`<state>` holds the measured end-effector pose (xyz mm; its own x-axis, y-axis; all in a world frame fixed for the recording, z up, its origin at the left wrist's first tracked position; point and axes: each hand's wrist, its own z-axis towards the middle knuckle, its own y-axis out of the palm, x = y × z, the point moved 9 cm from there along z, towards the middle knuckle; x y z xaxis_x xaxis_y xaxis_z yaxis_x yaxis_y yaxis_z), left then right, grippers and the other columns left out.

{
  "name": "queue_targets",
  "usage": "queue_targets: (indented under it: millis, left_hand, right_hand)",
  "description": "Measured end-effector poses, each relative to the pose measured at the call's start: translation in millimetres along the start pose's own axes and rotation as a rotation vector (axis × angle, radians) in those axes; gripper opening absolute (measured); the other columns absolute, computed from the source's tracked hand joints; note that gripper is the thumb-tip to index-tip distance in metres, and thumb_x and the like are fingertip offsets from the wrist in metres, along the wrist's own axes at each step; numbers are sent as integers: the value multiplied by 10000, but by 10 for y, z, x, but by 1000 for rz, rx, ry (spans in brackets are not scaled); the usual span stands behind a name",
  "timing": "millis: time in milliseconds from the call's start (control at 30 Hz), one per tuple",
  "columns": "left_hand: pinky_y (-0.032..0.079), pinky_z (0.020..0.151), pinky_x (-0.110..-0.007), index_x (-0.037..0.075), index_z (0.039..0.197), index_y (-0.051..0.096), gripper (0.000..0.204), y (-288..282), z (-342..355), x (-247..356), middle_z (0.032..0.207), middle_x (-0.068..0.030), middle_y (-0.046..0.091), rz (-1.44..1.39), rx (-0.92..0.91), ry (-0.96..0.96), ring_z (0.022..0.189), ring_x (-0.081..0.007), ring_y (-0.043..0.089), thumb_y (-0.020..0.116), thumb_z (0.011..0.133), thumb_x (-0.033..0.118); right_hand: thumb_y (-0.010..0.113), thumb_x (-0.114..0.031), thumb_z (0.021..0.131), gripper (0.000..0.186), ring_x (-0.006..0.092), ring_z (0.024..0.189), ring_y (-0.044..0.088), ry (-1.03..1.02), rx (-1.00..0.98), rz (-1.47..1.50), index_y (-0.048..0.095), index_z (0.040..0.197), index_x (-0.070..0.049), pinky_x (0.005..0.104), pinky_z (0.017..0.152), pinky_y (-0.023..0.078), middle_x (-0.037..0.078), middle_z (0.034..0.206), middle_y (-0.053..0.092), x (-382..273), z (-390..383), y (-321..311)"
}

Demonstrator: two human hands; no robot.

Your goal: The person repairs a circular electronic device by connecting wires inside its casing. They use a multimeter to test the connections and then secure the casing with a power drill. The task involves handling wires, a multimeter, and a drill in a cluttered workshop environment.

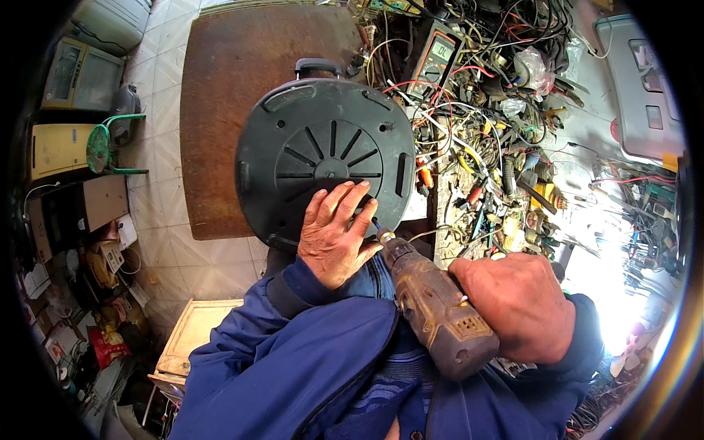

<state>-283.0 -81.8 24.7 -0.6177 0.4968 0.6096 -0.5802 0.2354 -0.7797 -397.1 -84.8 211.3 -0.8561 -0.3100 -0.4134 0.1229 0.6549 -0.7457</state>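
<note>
The round black appliance base [326,150] lies bottom-up at the bench edge, against the person's lap. It looks like stiff, light plastic, smooth and likely to spin, best steadied flat-palmed or by the rim. The left hand [336,231] presses on it with fingers spread. The right hand [522,304] is clenched around a worn power screwdriver [433,304], whose bit meets the base near the left fingertips. The screw there is hidden. The tangle of wires and tools [484,125] beyond is hard to sort out.

our left hand [335,233] presses flat on the black round base [323,158]; just beside it, our right hand [522,304] grips the drill [434,308], bit at the base's edge.
</note>
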Motion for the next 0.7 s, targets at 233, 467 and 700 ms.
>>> queue_targets:
  millis: [233, 467, 700]
  left_hand:
    - [280, 1244, -481, 137, 1312, 690, 677, 42, 5, -37, 1562, -49, 529, -15, 15, 0, 1461, -269, 454, 907, 712, 366]
    - [274, 1245, -481, 144, 1315, 695, 676, 47, 19, -63, 1566, -46, 534, -23, 7, -20, 1459, -272, 460, 907, 711, 358]
    - [282, 1236, -479, 133, 1298, 705, 705, 60, 21, -63, 1566, -48, 531, -48, -13, -25, 1462, -267, 462, 933, 668, 351]
  right_hand:
    - [650, -154, 834, 210, 245, 619, 665, 38, -42, -184, 616, 1000, -31, 381, 573, 527, 66, 737, 602, -113, 131, 37]
    - [675, -159, 815, 268, 276, 624, 664, 74, -68, -124, 619, 1044, -31, 397, 575, 530, 78, 740, 603, -30, 171, 3]
    - [736, -201, 809, 338, 350, 654, 667, 146, -10, 89, 605, 1071, -31, 453, 597, 531, 109, 768, 635, 174, 99, -13]
